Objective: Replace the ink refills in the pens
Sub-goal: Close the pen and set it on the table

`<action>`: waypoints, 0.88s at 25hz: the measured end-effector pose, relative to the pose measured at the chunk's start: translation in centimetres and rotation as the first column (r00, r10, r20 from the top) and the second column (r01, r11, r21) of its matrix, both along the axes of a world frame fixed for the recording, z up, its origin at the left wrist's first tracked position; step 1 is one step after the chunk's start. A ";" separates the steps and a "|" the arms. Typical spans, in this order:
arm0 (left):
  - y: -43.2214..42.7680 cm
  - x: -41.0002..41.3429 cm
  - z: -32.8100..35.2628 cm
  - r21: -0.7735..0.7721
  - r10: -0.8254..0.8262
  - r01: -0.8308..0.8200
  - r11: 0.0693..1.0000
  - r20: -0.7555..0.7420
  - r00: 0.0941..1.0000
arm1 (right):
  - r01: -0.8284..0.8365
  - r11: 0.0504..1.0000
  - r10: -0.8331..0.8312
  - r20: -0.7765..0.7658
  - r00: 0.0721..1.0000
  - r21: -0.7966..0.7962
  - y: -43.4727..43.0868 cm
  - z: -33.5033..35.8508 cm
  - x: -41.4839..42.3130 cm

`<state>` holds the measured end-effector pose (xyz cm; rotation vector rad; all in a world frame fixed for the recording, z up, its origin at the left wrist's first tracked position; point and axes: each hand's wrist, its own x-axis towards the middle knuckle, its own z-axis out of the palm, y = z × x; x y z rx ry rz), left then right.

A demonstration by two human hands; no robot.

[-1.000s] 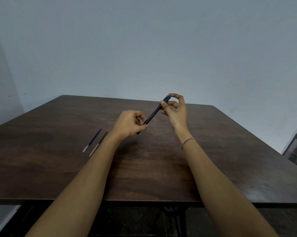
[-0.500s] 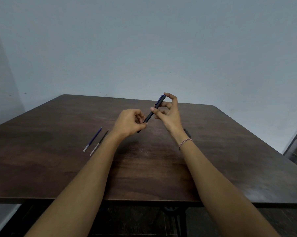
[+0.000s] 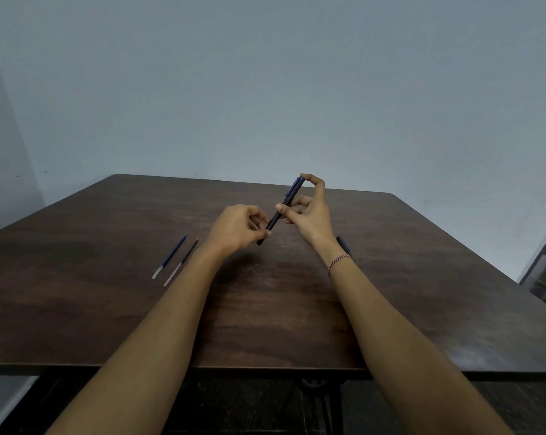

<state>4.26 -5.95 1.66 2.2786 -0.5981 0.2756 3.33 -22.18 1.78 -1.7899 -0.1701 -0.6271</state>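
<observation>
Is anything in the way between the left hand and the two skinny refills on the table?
Nothing visible is. The thin blue refill and the thin dark refill lie on the brown wooden table, left of the left hand. That hand grips the black pen with the right hand.

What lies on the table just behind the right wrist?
A small dark object lies on the table, only partly showing. The wrist below the right hand covers the rest, so what it is cannot be told.
</observation>
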 end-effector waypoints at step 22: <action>-0.5 -1.2 0.1 -0.047 -0.212 0.227 0.973 0.217 0.953 | -0.211 0.862 0.306 -0.141 0.942 0.461 -2.7 0.4 -0.1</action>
